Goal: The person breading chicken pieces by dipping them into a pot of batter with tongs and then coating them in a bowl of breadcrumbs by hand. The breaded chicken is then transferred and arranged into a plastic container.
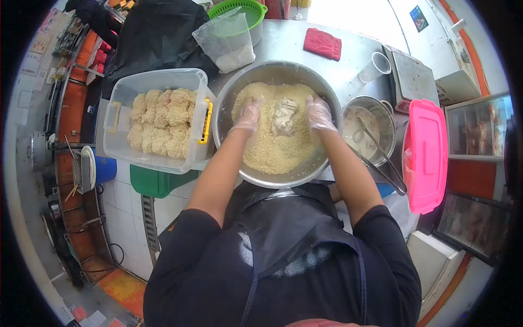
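A large steel bowl (220,136) holds pale yellow breadcrumbs (278,155). On the crumbs lies a pale, wet, batter-coated piece of food (284,116); its kind is hidden by the coating. My left hand (249,115), in a clear plastic glove, is in the crumbs to the left of the piece, apart from it. My right hand (320,113), gloved likewise, is on the other side by the bowl's right wall. Both hands look open, with fingertips partly sunk in the crumbs.
At left, a clear plastic bin (117,147) contains several crumb-coated pieces (161,124). Right of the bowl, a steel pot (393,136) of whitish batter has tongs (381,150) in it. A pink lid (426,158), plastic cup (376,68), scale (417,82) and red cloth (322,44) are nearby.
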Available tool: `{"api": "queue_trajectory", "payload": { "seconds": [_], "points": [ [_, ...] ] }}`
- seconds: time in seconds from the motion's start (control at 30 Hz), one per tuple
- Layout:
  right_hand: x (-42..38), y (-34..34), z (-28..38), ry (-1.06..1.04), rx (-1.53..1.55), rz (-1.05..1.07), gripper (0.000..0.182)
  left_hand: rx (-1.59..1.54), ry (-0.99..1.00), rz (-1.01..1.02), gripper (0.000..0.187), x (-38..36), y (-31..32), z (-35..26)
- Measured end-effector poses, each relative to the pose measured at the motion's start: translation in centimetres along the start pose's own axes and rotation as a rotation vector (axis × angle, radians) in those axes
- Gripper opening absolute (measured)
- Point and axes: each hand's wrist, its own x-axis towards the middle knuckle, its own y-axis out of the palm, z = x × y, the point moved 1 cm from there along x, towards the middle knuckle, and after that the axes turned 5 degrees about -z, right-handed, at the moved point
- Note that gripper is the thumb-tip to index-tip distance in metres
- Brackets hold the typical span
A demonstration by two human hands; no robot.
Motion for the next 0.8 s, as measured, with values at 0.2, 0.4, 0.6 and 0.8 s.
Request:
{"api": "queue_trajectory", "payload": {
  "seconds": [0.2, 0.4, 0.6, 0.8],
  "points": [
    [2.5, 2.5, -0.8, 0.105, 0.151, 0.170, 0.061, -1.096, -0.431, 0.240, 0.059, 1.7, 3.2, 1.1],
    [-2.7, -4.6, 2.2, -0.171, 0.061, 0.003, 0.053, -0.640, -0.179, 0.365, 0.066, -1.8, -3.8, -2.7],
    [-5.4, 1.2, -5.3, 0.281, 0.138, 0.364, 0.059, -0.483, -0.492, 0.398, 0.083, -5.1, -1.5, -1.1],
    [-6.9, 2.6, -7.5, 0.343, 0.538, 0.090, 0.038, -1.152, -0.146, 0.579, 0.057, -8.2, -3.5, -1.6]
  ]
}}
